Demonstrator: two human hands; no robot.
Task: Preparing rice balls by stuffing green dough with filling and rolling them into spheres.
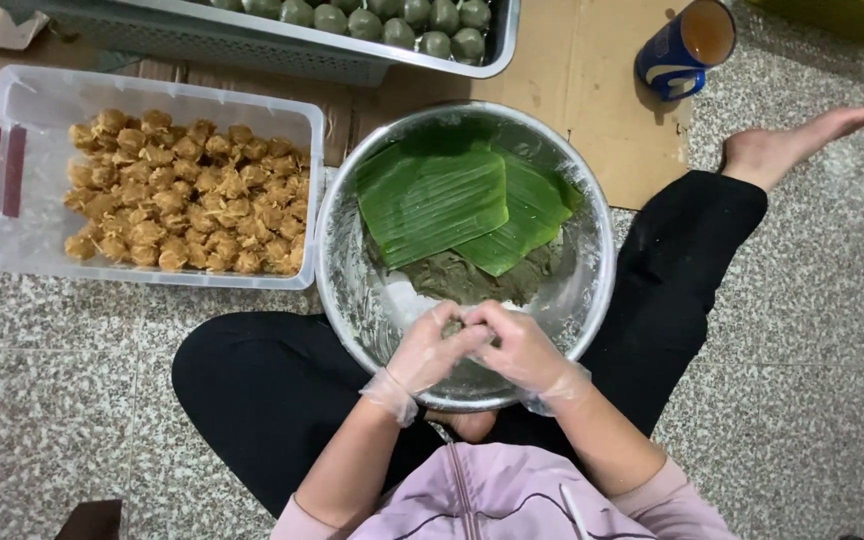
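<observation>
Soft, even light falls from above, bright enough to show colour plainly. Shadows are faint and short; a weak one lies beside the blue mug (685, 45) on the cardboard (582, 70). The metal bowl (592, 270) carries dull glare along its rim and inner wall. Focus is sharp at the centre; both gloved hands look slightly smeared. Straight tile lines bend mildly near the edges.

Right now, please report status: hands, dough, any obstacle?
Left hand and right hand, gloved, pinch dough lump together over metal bowl. Banana leaves cover remaining dough. Nothing blocking.
</observation>
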